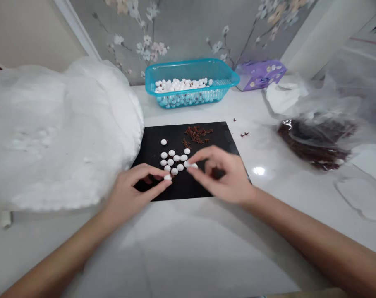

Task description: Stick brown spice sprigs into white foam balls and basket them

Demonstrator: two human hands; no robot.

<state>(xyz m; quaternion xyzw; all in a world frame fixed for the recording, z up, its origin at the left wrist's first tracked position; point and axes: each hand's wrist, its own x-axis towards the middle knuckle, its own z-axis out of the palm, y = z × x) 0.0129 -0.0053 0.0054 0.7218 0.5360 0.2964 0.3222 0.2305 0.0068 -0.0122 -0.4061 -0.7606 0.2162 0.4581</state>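
My left hand (141,182) pinches one small white egg-shaped ball (167,177) between thumb and index finger, at the near edge of a black mat (203,192). My right hand (221,171), slightly blurred, has thumb and index finger closed around another white ball (194,166); a further ball touches its fingertips. Several loose white balls (170,162) lie grouped on the mat between the hands. Behind them rests a small heap of brown, spiky, plastic-looking pieces (195,133). Some brown bits show among the balls.
At the back stands a turquoise basket (192,64) with many white balls. Beside it is a purple tissue pack (262,74). A large white bag (66,132) fills the left side. A clear bag of dark brown pieces (318,140) lies right; stray pieces (244,135) lie on the white table.
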